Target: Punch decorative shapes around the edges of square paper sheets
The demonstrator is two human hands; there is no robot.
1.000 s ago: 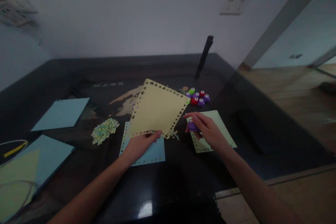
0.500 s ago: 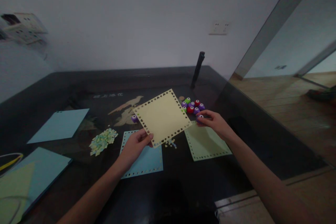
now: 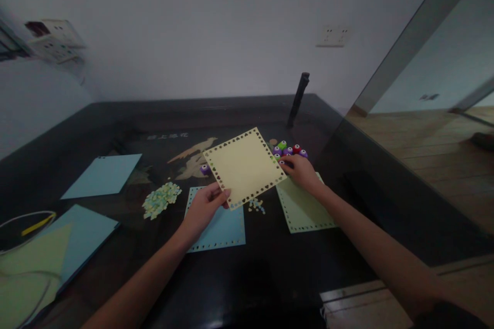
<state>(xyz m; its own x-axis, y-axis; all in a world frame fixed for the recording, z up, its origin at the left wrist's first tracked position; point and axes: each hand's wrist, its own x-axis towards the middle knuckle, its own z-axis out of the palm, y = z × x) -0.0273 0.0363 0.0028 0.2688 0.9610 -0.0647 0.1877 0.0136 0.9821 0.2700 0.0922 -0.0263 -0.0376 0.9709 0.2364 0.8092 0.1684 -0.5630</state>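
Observation:
My left hand (image 3: 206,208) pinches the near-left edge of a pale yellow square sheet of paper (image 3: 245,167), raised and tilted above the table. Small shapes are punched along its borders. My right hand (image 3: 303,170) is closed on a small craft punch (image 3: 281,163) at the sheet's right corner; the fingers and paper partly hide it. Just beyond sits a cluster of purple, green and red craft punches (image 3: 288,150). Another purple punch (image 3: 205,169) shows at the sheet's left side. Below my hands lie a blue punched sheet (image 3: 222,234) and a green punched sheet (image 3: 304,208).
A heap of paper bits (image 3: 162,199) lies left, with a smaller scatter (image 3: 257,205) beside the blue sheet. Plain blue paper (image 3: 102,177) and a blue stack (image 3: 90,234) under green paper (image 3: 38,262) occupy the left. A black upright post (image 3: 298,100) stands at the back.
My right hand has moved left with the punch, from beside the cluster to the yellow sheet's right corner. My left hand still holds the sheet. The view has shifted slightly.

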